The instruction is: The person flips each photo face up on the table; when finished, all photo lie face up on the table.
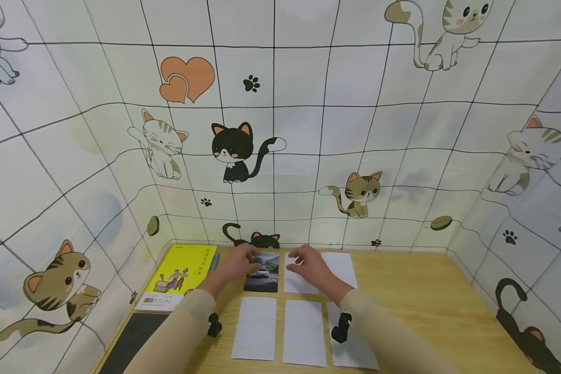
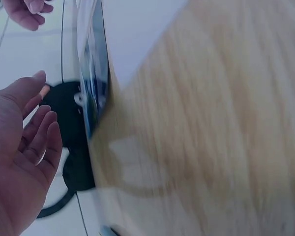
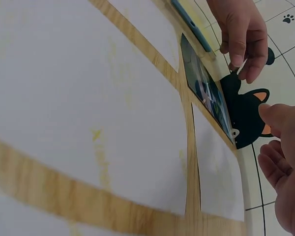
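A glossy picture card (image 1: 265,280) showing a car on a road lies on the table, at the left end of the back row. My left hand (image 1: 237,263) hovers at its left edge, fingers loosely bent and nothing in them. To the right, my right hand (image 1: 312,267) is over a white card (image 1: 295,284), also with bent fingers and no object in its grasp. In the right wrist view the two hands face each other above the table's back edge, apart from the picture card (image 3: 205,88).
Another white card (image 1: 341,266) lies at the back right. The front row holds a left white card (image 1: 254,330), a middle one (image 1: 304,332) and a right one partly under my sleeve. A yellow book (image 1: 187,267) and a black flat item (image 1: 133,337) lie at left. Cat-print sheeting (image 1: 299,171) surrounds the wooden table (image 1: 421,301).
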The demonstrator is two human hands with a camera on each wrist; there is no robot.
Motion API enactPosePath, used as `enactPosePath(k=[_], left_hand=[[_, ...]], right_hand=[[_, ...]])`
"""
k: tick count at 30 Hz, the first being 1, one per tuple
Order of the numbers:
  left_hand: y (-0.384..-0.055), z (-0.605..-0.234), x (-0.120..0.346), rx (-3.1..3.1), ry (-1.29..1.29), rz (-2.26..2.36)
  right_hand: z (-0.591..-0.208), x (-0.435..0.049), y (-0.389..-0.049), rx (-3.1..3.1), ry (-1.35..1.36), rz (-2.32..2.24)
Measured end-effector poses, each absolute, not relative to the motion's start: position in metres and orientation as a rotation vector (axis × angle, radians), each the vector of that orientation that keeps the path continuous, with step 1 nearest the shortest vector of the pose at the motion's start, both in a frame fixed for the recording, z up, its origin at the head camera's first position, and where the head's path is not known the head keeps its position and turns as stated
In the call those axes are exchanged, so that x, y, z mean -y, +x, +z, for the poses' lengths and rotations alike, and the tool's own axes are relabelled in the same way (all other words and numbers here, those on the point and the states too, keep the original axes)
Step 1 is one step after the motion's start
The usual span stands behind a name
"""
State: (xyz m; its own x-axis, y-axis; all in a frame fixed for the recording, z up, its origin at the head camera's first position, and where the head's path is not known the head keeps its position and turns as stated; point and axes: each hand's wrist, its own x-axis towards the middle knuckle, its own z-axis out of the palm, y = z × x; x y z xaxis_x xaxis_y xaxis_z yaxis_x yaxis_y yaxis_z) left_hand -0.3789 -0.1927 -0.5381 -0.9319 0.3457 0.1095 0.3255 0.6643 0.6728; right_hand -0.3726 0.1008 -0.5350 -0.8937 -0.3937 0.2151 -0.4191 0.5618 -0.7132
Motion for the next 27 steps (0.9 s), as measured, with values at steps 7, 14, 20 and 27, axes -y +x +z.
enactPosePath(k=[7,14,20,27], left_hand=[[-0.365,-0.532,0.164,-2.836,0.824,1.040],[-0.363,-0.531,0.136,-2.828,0.928,0.767],[-0.366,-0.533,0.121,-2.828,0.973,0.614],[-0.367,-0.537,0.112,-2.848,1.014,0.448]], right_hand=[[-0.534,-0.123,-0.354,2.704,0.774,1.274],[-0.534,-0.146,-0.341,2.729,0.806,1.195],[-0.540,-0.163,-0.334,2.767,0.857,1.051],[-0.549,-0.172,-0.332,2.824,0.907,0.926]])
